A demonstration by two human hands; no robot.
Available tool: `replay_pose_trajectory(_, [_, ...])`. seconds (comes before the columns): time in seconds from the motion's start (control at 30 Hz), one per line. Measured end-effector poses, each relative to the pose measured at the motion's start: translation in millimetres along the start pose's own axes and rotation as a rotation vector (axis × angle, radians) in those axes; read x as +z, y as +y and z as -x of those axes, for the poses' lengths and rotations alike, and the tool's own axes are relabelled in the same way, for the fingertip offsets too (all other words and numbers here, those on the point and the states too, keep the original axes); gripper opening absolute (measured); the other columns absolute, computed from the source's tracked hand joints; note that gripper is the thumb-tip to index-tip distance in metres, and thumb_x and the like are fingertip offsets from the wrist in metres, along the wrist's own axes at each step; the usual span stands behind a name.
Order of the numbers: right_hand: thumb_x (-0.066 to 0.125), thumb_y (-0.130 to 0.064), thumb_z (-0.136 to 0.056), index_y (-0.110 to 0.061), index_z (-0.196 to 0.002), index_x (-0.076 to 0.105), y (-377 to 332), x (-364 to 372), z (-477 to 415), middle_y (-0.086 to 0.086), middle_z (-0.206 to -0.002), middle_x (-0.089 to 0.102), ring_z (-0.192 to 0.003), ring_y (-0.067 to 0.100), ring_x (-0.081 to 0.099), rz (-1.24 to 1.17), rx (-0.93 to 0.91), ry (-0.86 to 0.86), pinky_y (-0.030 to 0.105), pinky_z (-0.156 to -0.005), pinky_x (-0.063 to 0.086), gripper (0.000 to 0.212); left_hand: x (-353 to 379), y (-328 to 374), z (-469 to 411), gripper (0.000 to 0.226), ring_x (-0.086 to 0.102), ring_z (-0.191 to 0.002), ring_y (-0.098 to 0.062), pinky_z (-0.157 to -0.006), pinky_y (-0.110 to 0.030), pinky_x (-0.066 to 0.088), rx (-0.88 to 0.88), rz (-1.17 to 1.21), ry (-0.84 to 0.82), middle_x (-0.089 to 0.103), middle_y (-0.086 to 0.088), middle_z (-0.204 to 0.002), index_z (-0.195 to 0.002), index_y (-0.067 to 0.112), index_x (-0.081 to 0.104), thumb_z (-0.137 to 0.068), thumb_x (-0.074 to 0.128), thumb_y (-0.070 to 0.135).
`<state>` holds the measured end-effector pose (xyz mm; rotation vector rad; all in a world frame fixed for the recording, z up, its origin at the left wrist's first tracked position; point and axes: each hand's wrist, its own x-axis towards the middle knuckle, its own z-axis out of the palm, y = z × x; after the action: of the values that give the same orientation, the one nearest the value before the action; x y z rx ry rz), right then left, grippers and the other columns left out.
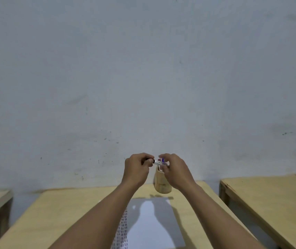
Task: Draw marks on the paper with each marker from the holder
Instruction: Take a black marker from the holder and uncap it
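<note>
Left hand: my left hand (137, 167), just left of centre frame, is curled shut around the dark end of a marker (157, 162) — the cap, I judge, though my fingers hide most of it.
Marker: a white barrel lying level between my two hands, held up in the air over the holder, lower centre of the frame.
Right hand: my right hand (175, 170), just right of centre, pinches the barrel's other end, fingers half curled; a touch of purple shows at my fingertips.
Holder: the pale wooden holder (163, 186) stands on the table (57, 209) directly below my hands; its contents are hidden.
Paper: the paper (154, 229) lies at bottom centre; rows of short marks run down its left edge, the rest is blank.
Progress: some marking is done, I judge; this marker is being capped or uncapped, and I cannot tell how many remain.
</note>
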<state>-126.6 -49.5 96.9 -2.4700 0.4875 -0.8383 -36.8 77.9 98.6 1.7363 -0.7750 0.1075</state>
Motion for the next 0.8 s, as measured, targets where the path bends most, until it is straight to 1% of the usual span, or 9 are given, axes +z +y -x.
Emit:
replay_pose_trajectory(0.03, [0.056,-0.021,-0.098,-0.025,-0.123,0.063,-3,3,4,-0.005,-0.115,0.061,-0.094,0.014,0.066,-0.034,0.003,0.08,0.031,-0.074,0.049,0.026,-2,0,0,0.018,0.073,-0.077,-0.013,-0.08,-0.042,0.06,-0.008,0.014,0.029,0.077,0.006,-0.075,-0.088,0.022,0.079,-0.092,0.065,0.011])
replay_pose_trajectory(0.1, [0.056,-0.032,-0.096,-0.027,-0.098,0.061,-11,10,14,-0.011,-0.096,0.061,-0.074,0.01,0.063,-0.054,0.068,0.246,0.03,-0.059,0.045,0.007,-6,-1,-1,0.016,0.074,-0.078,-0.012,-0.082,-0.041,0.06,-0.028,0.067,0.087,0.077,0.005,-0.076,-0.088,0.02,0.078,-0.093,0.065,0.011])
replay_pose_trajectory(0.17, [0.056,-0.043,-0.093,-0.026,-0.071,0.056,-18,19,20,-0.012,-0.066,0.059,-0.057,0.013,0.057,-0.196,0.215,0.23,0.03,-0.05,0.043,0.028,-10,-4,0,0.016,0.074,-0.077,-0.01,-0.082,-0.041,0.061,-0.046,0.129,0.098,0.077,0.004,-0.078,-0.087,0.02,0.078,-0.093,0.066,0.011])
replay_pose_trajectory(0.2, [0.057,-0.047,-0.092,-0.024,-0.065,0.056,-22,23,21,-0.012,-0.055,0.054,-0.049,0.013,0.052,-0.397,0.326,0.155,0.028,-0.046,0.041,0.036,-11,-5,2,0.017,0.075,-0.077,-0.009,-0.081,-0.041,0.061,-0.052,0.153,0.079,0.078,0.003,-0.079,-0.087,0.02,0.078,-0.093,0.065,0.011])
replay_pose_trajectory(0.23, [0.06,-0.048,-0.093,-0.022,-0.066,0.061,-26,26,22,-0.01,-0.053,0.051,-0.044,0.011,0.048,-0.663,0.443,0.073,0.024,-0.042,0.038,0.037,-13,-7,3,0.017,0.075,-0.078,-0.009,-0.081,-0.041,0.062,-0.056,0.17,0.051,0.078,0.003,-0.081,-0.087,0.021,0.078,-0.094,0.065,0.011])
replay_pose_trajectory(0.3, [0.067,-0.042,-0.094,-0.012,-0.086,0.07,-34,30,21,-0.004,-0.057,0.052,-0.044,0.009,0.045,-1.149,0.629,-0.033,0.021,-0.04,0.039,0.031,-16,-11,6,0.018,0.075,-0.079,-0.01,-0.08,-0.041,0.063,-0.053,0.175,-0.002,0.078,0.002,-0.083,-0.088,0.021,0.077,-0.095,0.064,0.012])
replay_pose_trajectory(0.4, [0.07,-0.023,-0.095,-0.005,-0.091,0.068,-42,40,17,0.0,-0.059,0.058,-0.048,0.008,0.052,-1.477,0.677,-0.042,0.018,-0.043,0.047,0.019,-25,-17,8,0.019,0.075,-0.08,-0.013,-0.078,-0.04,0.063,-0.034,0.148,-0.043,0.078,0.001,-0.082,-0.085,0.021,0.077,-0.095,0.063,0.015])
replay_pose_trajectory(0.57, [0.069,-0.01,-0.095,-0.002,-0.082,0.065,-52,65,16,0.005,-0.06,0.064,-0.047,0.009,0.06,-1.538,0.649,0.005,0.017,-0.048,0.055,0.016,-40,-31,10,0.021,0.076,-0.078,-0.019,-0.075,-0.041,0.063,-0.052,0.091,-0.032,0.078,-0.006,-0.079,-0.079,0.02,0.075,-0.095,0.062,0.017])
replay_pose_trajectory(0.8, [0.067,-0.011,-0.096,-0.003,-0.082,0.064,-53,101,21,0.004,-0.059,0.062,-0.047,0.008,0.058,-1.534,0.685,0.029,0.017,-0.047,0.053,0.016,-61,-67,12,0.019,0.071,-0.069,-0.016,-0.075,-0.046,0.063,-0.168,0.032,-0.014,0.075,-0.007,-0.074,-0.083,0.012,0.074,-0.095,0.063,0.021])
